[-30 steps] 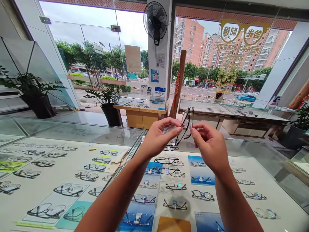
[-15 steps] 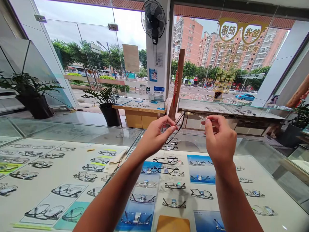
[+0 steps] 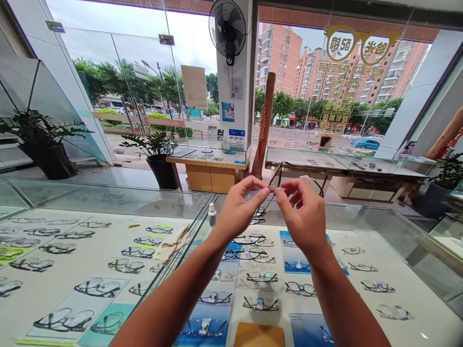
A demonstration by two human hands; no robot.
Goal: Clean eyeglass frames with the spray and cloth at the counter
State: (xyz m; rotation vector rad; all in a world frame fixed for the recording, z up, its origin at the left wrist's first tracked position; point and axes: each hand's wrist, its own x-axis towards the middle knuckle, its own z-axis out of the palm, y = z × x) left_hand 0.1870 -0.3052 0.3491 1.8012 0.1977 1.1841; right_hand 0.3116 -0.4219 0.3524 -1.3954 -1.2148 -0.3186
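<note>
Above the glass counter, a pair of dark, thin-framed eyeglasses [image 3: 279, 174] is held up at chest height, tilted on edge. My left hand [image 3: 240, 205] pinches the frame between thumb and forefinger. Close beside it, my right hand [image 3: 306, 212] also has thumb and forefinger closed on the frame, its other fingers curled. One thin temple arm extends behind the right hand and bends down past it. Fingers hide much of the lenses and the hinge. A small white bottle [image 3: 212, 215] stands left of my left wrist, and a beige cloth [image 3: 176, 243] lies farther left.
Rows of eyeglasses [image 3: 260, 303] fill the display case beneath my arms, some on blue cards. A tan pad [image 3: 259, 335] sits at the near edge. Beyond are a wooden display counter [image 3: 211, 179], a potted plant [image 3: 161, 168], a wall fan [image 3: 227, 31] and large windows.
My right hand has moved left, from apart at the temple end to beside my left hand at the frame. The white bottle, hidden before, now shows. The view has shifted slightly.
</note>
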